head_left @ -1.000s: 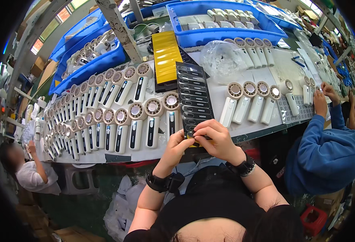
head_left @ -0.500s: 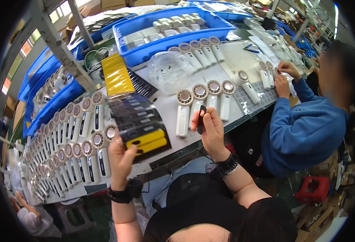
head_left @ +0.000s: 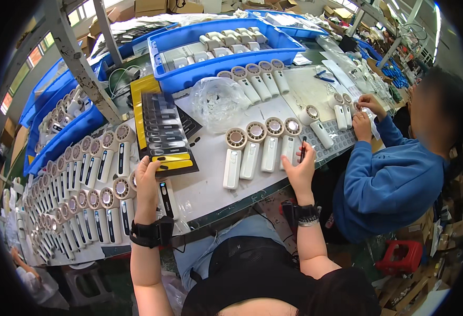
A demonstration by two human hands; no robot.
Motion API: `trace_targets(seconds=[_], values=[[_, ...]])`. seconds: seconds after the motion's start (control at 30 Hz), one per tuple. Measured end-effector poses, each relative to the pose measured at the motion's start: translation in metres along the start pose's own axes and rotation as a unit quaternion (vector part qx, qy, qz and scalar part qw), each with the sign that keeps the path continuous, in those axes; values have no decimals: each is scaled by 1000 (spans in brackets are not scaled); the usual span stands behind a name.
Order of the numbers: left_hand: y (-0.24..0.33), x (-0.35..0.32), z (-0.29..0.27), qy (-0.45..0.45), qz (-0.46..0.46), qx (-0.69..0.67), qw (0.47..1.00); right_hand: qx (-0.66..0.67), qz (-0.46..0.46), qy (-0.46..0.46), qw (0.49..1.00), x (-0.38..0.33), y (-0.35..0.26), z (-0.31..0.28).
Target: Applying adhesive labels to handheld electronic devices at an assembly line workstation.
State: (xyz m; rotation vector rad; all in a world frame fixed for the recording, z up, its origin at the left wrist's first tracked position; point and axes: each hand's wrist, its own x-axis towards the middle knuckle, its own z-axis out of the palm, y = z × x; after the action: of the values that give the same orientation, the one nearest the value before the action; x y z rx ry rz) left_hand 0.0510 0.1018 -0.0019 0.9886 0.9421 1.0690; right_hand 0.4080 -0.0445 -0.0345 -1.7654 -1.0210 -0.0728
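My left hand [head_left: 148,181] pinches the near left corner of a sheet of black adhesive panels [head_left: 167,138], where yellow backing shows. The sheet lies over another yellow sheet [head_left: 137,113]. Between the fingers of my right hand [head_left: 301,171] is a slim black strip [head_left: 303,149], seen nearly edge-on. That hand is beside the rightmost of several white handheld fans [head_left: 289,145]; its thumb overlaps the lower handle, and contact is unclear. The other fans in this row, one being the leftmost fan [head_left: 233,163], lie with their round heads away from me.
Rows of fans with black panels [head_left: 105,216] fill the table's left side. A blue bin [head_left: 189,72] holds white parts at the back. A crumpled clear plastic bag [head_left: 218,105] lies mid-table. At right, a co-worker in a blue sweatshirt [head_left: 389,184] handles fans; a red stool [head_left: 400,256] stands behind.
My right hand has moved right with the black strip, down to the rightmost fan. The panel sheet has shifted away from me and lies flatter, my left hand still at its near corner.
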Motion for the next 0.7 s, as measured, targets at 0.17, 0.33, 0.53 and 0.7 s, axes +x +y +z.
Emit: trace_targets(seconds=[0.17, 0.33, 0.53, 0.7], values=[[5, -9, 22, 8, 64, 31, 997, -112, -29, 4, 993, 2, 6, 14], [8, -30, 28, -39, 151, 116, 981, -109, -22, 13, 994, 9, 12, 8], [-9, -26, 19, 18, 248, 316, 916, 11, 15, 59, 998, 18, 34, -2], [11, -52, 60, 44, 311, 403, 859, -5, 10, 74, 997, 23, 33, -16]])
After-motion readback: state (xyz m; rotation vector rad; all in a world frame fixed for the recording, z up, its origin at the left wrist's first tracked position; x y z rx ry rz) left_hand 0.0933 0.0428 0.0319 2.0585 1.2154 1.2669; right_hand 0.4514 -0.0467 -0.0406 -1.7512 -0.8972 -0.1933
